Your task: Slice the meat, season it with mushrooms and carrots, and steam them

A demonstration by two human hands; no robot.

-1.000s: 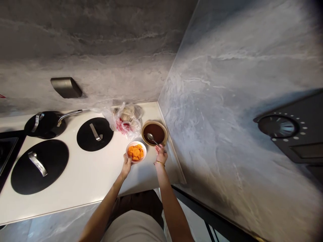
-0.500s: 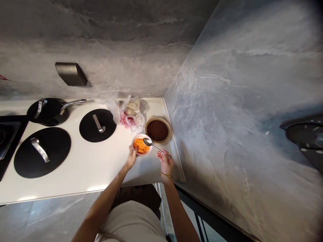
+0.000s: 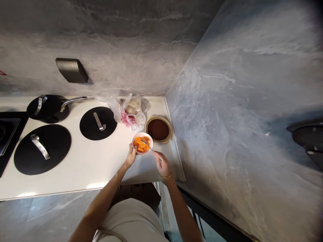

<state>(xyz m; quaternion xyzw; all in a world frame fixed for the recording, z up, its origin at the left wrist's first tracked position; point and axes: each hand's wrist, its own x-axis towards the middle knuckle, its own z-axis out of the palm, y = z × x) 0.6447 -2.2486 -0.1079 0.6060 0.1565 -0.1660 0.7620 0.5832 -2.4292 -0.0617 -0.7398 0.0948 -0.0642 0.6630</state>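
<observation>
My left hand point(image 3: 131, 156) grips the near rim of a small white bowl point(image 3: 142, 143) filled with orange slices. A metal spoon point(image 3: 147, 144) is pinched in my right hand point(image 3: 162, 163), and its tip rests in the orange slices. Just behind the bowl, near the corner, stands a tan bowl of dark brown sauce point(image 3: 158, 129). A gold bangle circles my right wrist.
A crumpled plastic bag with food point(image 3: 128, 111) lies behind the bowls. Three black lids with metal handles point(image 3: 98, 123) point(image 3: 41, 149) point(image 3: 47, 108) cover the white counter point(image 3: 83, 164) to the left. Grey stone walls close the corner at back and right.
The spoon left the brown sauce bowl, crossed to the bowl of orange slices and dipped into it. My right hand pulled back toward me. The view shifted slightly.
</observation>
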